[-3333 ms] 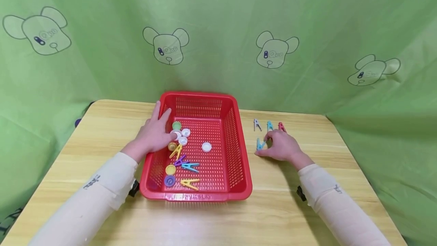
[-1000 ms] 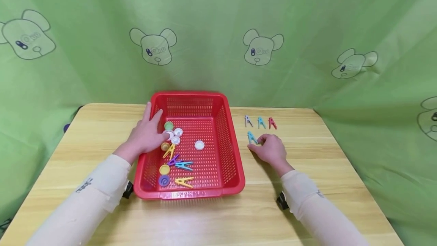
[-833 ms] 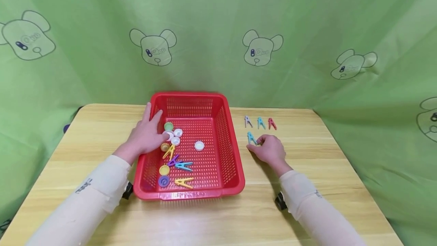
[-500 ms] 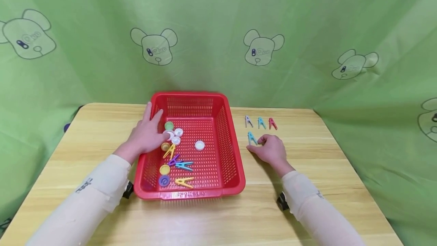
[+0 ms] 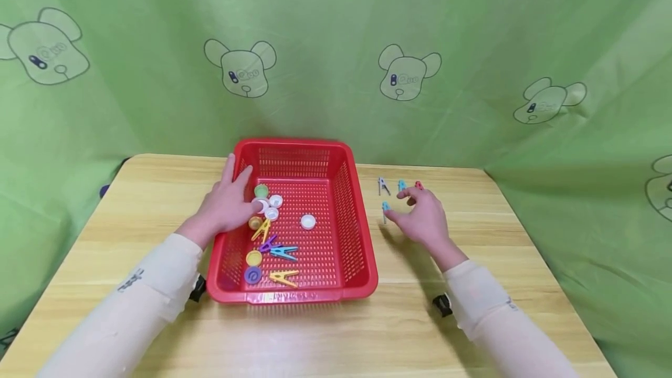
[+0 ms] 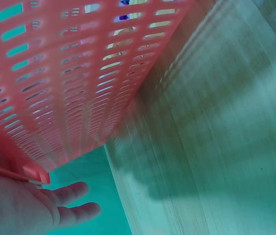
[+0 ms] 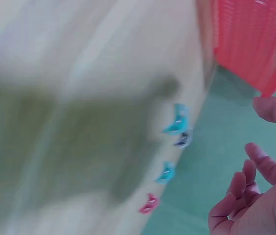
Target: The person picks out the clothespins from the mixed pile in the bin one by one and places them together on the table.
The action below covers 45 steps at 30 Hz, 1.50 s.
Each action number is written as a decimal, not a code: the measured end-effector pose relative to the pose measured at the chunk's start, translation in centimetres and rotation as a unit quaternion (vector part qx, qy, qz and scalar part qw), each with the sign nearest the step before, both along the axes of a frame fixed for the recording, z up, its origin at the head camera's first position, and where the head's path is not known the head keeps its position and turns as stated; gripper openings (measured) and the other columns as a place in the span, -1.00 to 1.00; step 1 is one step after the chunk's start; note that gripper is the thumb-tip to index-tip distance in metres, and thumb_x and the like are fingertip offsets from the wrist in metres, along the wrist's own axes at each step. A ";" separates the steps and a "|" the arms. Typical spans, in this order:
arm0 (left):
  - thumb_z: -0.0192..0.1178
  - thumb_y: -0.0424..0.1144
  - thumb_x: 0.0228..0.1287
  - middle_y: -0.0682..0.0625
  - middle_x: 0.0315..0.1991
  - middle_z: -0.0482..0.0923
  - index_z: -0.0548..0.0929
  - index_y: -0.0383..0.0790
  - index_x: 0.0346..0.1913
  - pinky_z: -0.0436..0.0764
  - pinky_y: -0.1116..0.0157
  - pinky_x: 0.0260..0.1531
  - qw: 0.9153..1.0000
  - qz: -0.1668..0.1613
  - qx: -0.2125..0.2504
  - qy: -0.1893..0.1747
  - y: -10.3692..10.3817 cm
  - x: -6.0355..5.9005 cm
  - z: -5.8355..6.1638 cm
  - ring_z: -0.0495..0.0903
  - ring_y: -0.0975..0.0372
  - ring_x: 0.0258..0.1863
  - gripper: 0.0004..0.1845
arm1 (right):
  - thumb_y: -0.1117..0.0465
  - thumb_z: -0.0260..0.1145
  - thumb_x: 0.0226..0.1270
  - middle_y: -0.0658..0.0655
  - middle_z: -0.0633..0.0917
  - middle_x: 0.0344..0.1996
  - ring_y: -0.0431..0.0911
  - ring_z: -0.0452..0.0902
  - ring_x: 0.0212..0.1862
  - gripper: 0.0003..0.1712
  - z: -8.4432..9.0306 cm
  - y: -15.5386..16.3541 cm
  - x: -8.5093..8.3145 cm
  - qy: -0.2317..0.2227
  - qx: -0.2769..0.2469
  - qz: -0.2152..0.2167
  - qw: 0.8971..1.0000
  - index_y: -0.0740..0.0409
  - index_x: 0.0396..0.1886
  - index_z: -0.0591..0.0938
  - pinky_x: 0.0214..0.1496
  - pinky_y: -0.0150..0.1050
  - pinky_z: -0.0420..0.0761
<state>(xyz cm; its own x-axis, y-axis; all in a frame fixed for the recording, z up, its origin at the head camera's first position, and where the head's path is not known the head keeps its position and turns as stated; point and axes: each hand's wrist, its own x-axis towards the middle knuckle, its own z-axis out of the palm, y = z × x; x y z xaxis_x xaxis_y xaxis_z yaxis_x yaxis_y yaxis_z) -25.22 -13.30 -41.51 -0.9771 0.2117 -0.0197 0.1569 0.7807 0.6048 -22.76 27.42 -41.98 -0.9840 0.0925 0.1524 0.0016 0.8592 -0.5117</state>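
Note:
My left hand (image 5: 226, 206) straddles the left rim of the red basket (image 5: 340, 294), its thumb inside and straight fingers spread along the rim. Two of its fingers (image 6: 77, 213) extend past the outer wall in the left wrist view. To the right of the basket, my right hand (image 5: 425, 217) hovers with thumb and fingers apart, nothing between them. Nearest to it stands a light blue clothespin (image 5: 385, 207), partly behind the thumb. Behind it are a pale purple clothespin (image 5: 382, 183), another blue clothespin (image 5: 402, 184) and a red clothespin (image 5: 418, 185), the latter two partly hidden.
Inside the basket lie several bottle caps, among them a lone white cap (image 5: 308, 221) and a purple cap (image 5: 253, 275). Yellow (image 5: 284, 277), blue and purple clothespins lie there too. A green curtain (image 5: 336, 104) hangs behind the wooden table (image 5: 336, 343).
My right hand set the front light blue clothespin below the row, then let go, lifted and moved slightly back and right. The left hand keeps its place on the basket.

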 end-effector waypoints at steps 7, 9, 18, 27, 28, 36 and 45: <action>0.26 -0.09 0.29 -0.03 0.58 -0.64 -0.01 -0.18 0.61 0.67 -0.14 -0.20 1.000 0.001 -0.004 0.003 0.0 0.0 0.1 0.13 -0.33 0.37 -0.06 | -0.02 0.57 0.04 0.17 0.59 -0.19 0.12 0.50 -0.07 -0.51 2.2 -2.3 0.2 0.051 0.002 0.050 0.997 0.08 -0.07 0.67 -0.11 0.03 0.50; 0.26 -0.09 0.29 -0.03 0.58 -0.63 0.00 -0.18 0.61 0.66 -0.14 -0.19 1.000 0.002 -0.004 0.002 0.0 0.0 0.1 0.13 -0.33 0.37 -0.06 | -0.02 0.58 0.02 0.16 0.59 -0.19 0.11 0.49 -0.10 -0.52 2.9 -3.2 0.4 0.057 0.002 0.068 0.996 0.06 -0.08 0.68 -0.11 0.02 0.48; 0.25 -0.08 0.29 0.01 0.57 -0.66 0.00 -0.18 0.61 0.67 -0.13 -0.20 1.000 0.005 -0.004 -0.001 0.0 0.0 0.0 0.14 -0.33 0.37 -0.06 | -0.06 0.59 0.00 0.06 0.56 -0.19 -0.01 0.46 -0.16 -0.42 5.0 -7.1 0.9 0.069 0.070 0.188 0.977 0.00 0.04 0.69 -0.23 -0.06 0.51; 0.26 -0.08 0.29 0.01 0.58 -0.65 -0.01 -0.16 0.61 0.69 -0.10 -0.23 1.000 0.009 -0.002 0.000 -0.1 -0.2 -0.2 0.14 -0.31 0.38 -0.06 | -0.14 0.60 -0.05 -0.08 0.48 -0.26 -0.16 0.38 -0.25 -0.36 6.0 -10.7 -0.3 0.062 0.170 0.327 0.928 -0.16 0.10 0.69 -0.33 -0.22 0.48; 0.25 -0.09 0.29 0.02 0.57 -0.66 -0.01 -0.16 0.61 0.68 -0.10 -0.22 1.000 0.009 -0.002 0.001 -0.1 -0.2 -0.2 0.13 -0.31 0.38 -0.06 | -0.15 0.60 -0.06 -0.08 0.48 -0.26 -0.16 0.37 -0.25 -0.34 6.0 -11.0 -0.4 0.058 0.180 0.339 0.922 -0.16 0.11 0.69 -0.32 -0.22 0.48; 0.25 -0.07 0.28 0.01 0.57 -0.67 0.00 -0.18 0.61 0.66 -0.13 -0.15 1.000 0.006 -0.016 0.007 0.0 -0.3 -0.1 0.15 -0.33 0.37 -0.06 | -0.18 0.63 -0.10 -0.13 0.46 -0.19 -0.21 0.33 -0.14 -0.25 5.9 -13.3 -1.1 -0.017 0.208 0.397 0.893 -0.25 0.19 0.65 -0.20 -0.24 0.48; 0.26 -0.07 0.27 0.00 0.57 -0.66 0.01 -0.19 0.60 0.61 -0.17 -0.06 1.000 0.008 -0.024 0.011 -0.1 -0.5 -0.1 0.14 -0.33 0.38 -0.06 | -0.08 0.69 -0.14 -0.15 0.45 -0.17 -0.17 0.38 -0.07 -0.16 5.3 -14.7 -1.5 -0.103 0.192 0.459 0.861 -0.31 0.26 0.61 -0.18 -0.30 0.56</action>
